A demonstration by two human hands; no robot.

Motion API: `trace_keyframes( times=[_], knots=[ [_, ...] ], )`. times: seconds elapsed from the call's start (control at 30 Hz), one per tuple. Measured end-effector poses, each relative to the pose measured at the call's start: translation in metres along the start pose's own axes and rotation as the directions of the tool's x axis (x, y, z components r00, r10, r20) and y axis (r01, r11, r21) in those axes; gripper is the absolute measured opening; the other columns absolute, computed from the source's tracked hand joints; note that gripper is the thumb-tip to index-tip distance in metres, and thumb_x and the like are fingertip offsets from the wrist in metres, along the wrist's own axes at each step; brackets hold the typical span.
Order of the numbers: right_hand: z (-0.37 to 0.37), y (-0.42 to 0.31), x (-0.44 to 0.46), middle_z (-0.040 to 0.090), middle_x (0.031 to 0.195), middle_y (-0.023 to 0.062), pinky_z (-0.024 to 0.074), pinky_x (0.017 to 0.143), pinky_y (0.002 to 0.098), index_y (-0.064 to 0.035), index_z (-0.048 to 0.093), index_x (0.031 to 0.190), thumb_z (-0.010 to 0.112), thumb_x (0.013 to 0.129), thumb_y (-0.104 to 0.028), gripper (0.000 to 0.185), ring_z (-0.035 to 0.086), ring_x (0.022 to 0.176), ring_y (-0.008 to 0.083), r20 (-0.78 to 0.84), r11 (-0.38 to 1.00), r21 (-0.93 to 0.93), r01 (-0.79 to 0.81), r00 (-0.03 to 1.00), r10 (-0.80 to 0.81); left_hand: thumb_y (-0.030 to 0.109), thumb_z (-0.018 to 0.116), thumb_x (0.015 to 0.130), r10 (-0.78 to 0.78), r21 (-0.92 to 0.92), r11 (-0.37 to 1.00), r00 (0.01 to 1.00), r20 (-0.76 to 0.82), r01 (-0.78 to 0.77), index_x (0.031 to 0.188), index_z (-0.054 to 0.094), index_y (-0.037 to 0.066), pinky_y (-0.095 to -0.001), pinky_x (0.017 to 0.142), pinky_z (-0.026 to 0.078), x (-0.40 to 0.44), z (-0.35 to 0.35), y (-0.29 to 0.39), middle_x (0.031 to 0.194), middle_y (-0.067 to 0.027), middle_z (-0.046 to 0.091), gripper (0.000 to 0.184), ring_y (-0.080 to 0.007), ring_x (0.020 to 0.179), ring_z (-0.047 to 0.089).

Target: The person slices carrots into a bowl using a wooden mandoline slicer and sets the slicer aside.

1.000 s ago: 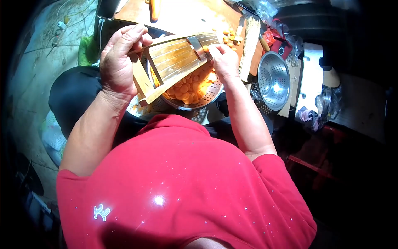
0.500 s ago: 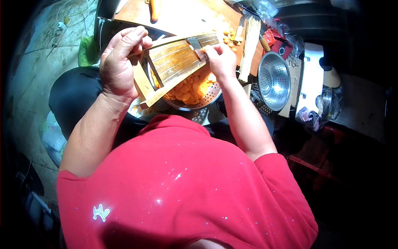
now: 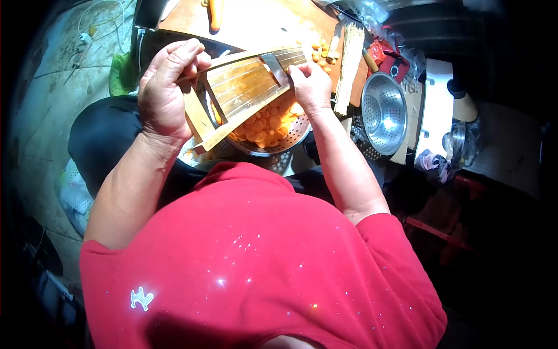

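While the table (image 3: 192, 23) is stretching along the far side, the wooden slicer (image 3: 235, 84) is slanting above a metal colander (image 3: 301, 131). Left hand (image 3: 165, 93) is gripping the slicer's left end, fingers curled closed on the frame. Right hand (image 3: 311, 87) is bunching its fingers together beside the blade (image 3: 274, 70); cannot tell whether they are holding anything. Orange slices (image 3: 267, 127) are heaping in the colander.

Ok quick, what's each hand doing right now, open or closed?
Left hand: closed, holding the wooden slicer by its end.
Right hand: fingers bent in beside the blade; can't tell if it holds anything.
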State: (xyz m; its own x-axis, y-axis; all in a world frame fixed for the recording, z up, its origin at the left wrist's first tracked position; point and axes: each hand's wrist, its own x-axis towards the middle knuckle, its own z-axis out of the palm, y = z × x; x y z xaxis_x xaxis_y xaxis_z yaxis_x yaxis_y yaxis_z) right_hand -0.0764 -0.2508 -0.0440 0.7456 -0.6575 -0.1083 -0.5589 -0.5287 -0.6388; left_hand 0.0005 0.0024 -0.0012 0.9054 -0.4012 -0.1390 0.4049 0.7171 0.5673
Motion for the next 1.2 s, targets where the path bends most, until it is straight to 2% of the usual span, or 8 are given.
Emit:
trace_keyframes(
  times=[0.13, 0.27, 0.4, 0.57, 0.87, 1.07, 1.13, 1.2],
  knots=[
    [0.005, 0.018, 0.004, 0.067, 0.075, 0.0088, 0.0504, 0.066, 0.0298, -0.0016, 0.066, 0.082, 0.067, 0.081, -0.024, 0.022, 0.063, 0.067, 0.0174, -0.034, 0.993, 0.111, 0.04, 0.999, -0.036, 0.012, 0.061, 0.089, -0.001, 0.025, 1.0, 1.0, -0.011, 0.001, 0.092, 0.063, 0.001, -0.0234, 0.076, 0.046, 0.002, 0.0, 0.001, 0.074, -0.0016, 0.057, 0.012, -0.0118, 0.078, 0.059],
    [-0.018, 0.008, -0.013, 0.06, 0.069, 0.0021, 0.0392, 0.047, 0.0214, -0.0019, 0.063, 0.083, 0.068, 0.082, -0.016, 0.015, 0.05, 0.051, 0.0078, 0.173, 0.695, 0.68, -0.235, 0.972, 0.16, 0.014, 0.06, 0.09, 0.008, 0.038, 0.999, 1.0, 0.01, -0.009, 0.092, 0.063, 0.001, -0.0253, 0.078, 0.046, 0.006, -0.002, 0.002, 0.071, -0.0013, 0.056, 0.014, -0.0129, 0.078, 0.06],
    [-0.039, 0.03, -0.043, 0.06, 0.07, 0.002, 0.039, 0.047, 0.0208, -0.0027, 0.063, 0.082, 0.068, 0.081, -0.015, 0.014, 0.049, 0.051, 0.0072, 0.288, 0.719, 0.616, -0.32, 0.942, 0.173, 0.014, 0.058, 0.091, 0.006, 0.028, 1.0, 1.0, 0.016, -0.006, 0.092, 0.061, 0.0, -0.0268, 0.078, 0.047, 0.011, -0.002, 0.003, 0.071, -0.0023, 0.055, 0.014, -0.0149, 0.078, 0.061],
    [-0.038, 0.076, -0.084, 0.061, 0.067, 0.0014, 0.0451, 0.05, 0.0231, -0.0028, 0.065, 0.079, 0.07, 0.078, -0.016, 0.014, 0.054, 0.053, 0.0067, 0.457, 0.894, 0.214, -0.393, 0.849, 0.264, 0.015, 0.058, 0.091, -0.012, 0.035, 0.999, 1.0, 0.022, 0.011, 0.087, 0.061, 0.003, -0.0287, 0.082, 0.046, 0.017, -0.006, 0.004, 0.073, -0.0023, 0.056, 0.013, -0.0155, 0.079, 0.061],
    [-0.038, 0.104, -0.078, 0.06, 0.066, 0.001, 0.0436, 0.051, 0.0228, -0.0038, 0.065, 0.079, 0.067, 0.078, -0.014, 0.011, 0.054, 0.055, 0.0086, 0.339, 0.942, 0.105, -0.319, 0.902, 0.267, 0.015, 0.058, 0.091, -0.03, 0.065, 0.997, 0.998, -0.063, 0.034, 0.086, 0.062, 0.002, -0.034, 0.09, 0.048, 0.017, 0.002, 0.007, 0.069, -0.0015, 0.056, 0.014, -0.0175, 0.073, 0.06],
    [-0.061, 0.082, 0.005, 0.061, 0.075, 0.0026, 0.0444, 0.05, 0.0212, -0.0015, 0.062, 0.095, 0.066, 0.082, -0.016, 0.02, 0.054, 0.055, 0.008, -0.048, 0.739, 0.648, -0.185, 0.958, 0.283, 0.019, 0.062, 0.088, -0.08, 0.103, 0.991, 0.994, -0.075, 0.087, 0.094, 0.064, 0.005, -0.033, 0.076, 0.051, 0.022, -0.02, 0.009, 0.076, -0.0036, 0.064, 0.015, -0.0189, 0.077, 0.062],
    [-0.06, 0.081, 0.012, 0.061, 0.077, 0.0029, 0.0442, 0.049, 0.0208, -0.0013, 0.061, 0.099, 0.066, 0.083, -0.016, 0.023, 0.054, 0.055, 0.0078, -0.074, 0.733, 0.658, -0.172, 0.954, 0.29, 0.021, 0.062, 0.086, -0.094, 0.314, 0.944, 0.994, -0.051, 0.105, 0.108, 0.061, 0.008, -0.0348, 0.074, 0.051, 0.012, -0.015, 0.012, 0.095, -0.006, 0.067, 0.025, -0.0201, 0.091, 0.063],
    [-0.058, 0.072, 0.0, 0.061, 0.075, 0.0025, 0.0445, 0.047, 0.0213, -0.0015, 0.062, 0.098, 0.066, 0.083, -0.018, 0.023, 0.056, 0.054, 0.0083, -0.002, 0.635, 0.745, -0.204, 0.951, 0.309, 0.02, 0.06, 0.087, -0.057, 0.249, 0.965, 0.994, -0.091, 0.078, 0.11, 0.06, 0.009, -0.0372, 0.077, 0.051, 0.007, -0.008, 0.007, 0.101, -0.0076, 0.067, 0.026, -0.0222, 0.097, 0.062]
  ],
)
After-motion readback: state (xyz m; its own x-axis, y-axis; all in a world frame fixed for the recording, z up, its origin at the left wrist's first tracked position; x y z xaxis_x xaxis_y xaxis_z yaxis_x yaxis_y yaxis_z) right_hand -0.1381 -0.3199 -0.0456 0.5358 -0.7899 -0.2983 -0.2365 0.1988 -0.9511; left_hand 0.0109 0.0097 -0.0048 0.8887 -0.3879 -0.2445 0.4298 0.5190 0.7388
